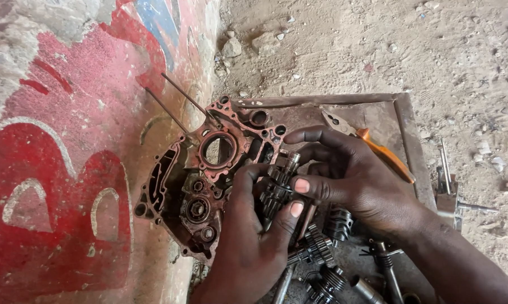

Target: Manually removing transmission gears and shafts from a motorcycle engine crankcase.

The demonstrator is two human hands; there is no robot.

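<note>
Fingers of both hands cover most of the gear shaft [277,183], so only its toothed top end and a few dark gear rings show btw the knuckles; can't tell how far its lower end sits in the engine case [203,174]. Left hand [254,236] comes up from the bottom edge, wrist cut off, thumb and fingers closed round the gear shaft from below. Right hand [350,180] reaches in from the right, forearm cut off at the corner, fingers curled over the shaft's top, thumb pressed on its side.

Engine case leans tilted against the painted wall [57,169], red w/ rust and grime, w/ a big round hole up top and smaller bearing holes lower down; two thin rods [178,110] stick up-left from it. Its right half is hidden behind the hands.

Metal tray [403,121] lies flat on the sandy ground [378,45], raised rim visible along the top and right side only, rest covered or out of frame. In the tray: orange-handled pliers [372,145], partly under the right hand, and more gears [321,253] and shafts near the bottom edge, several cut off. Small metal part [450,194] sits just outside the tray's right rim. Open room mainly upper right, loose stones [231,46] by the wall
</note>
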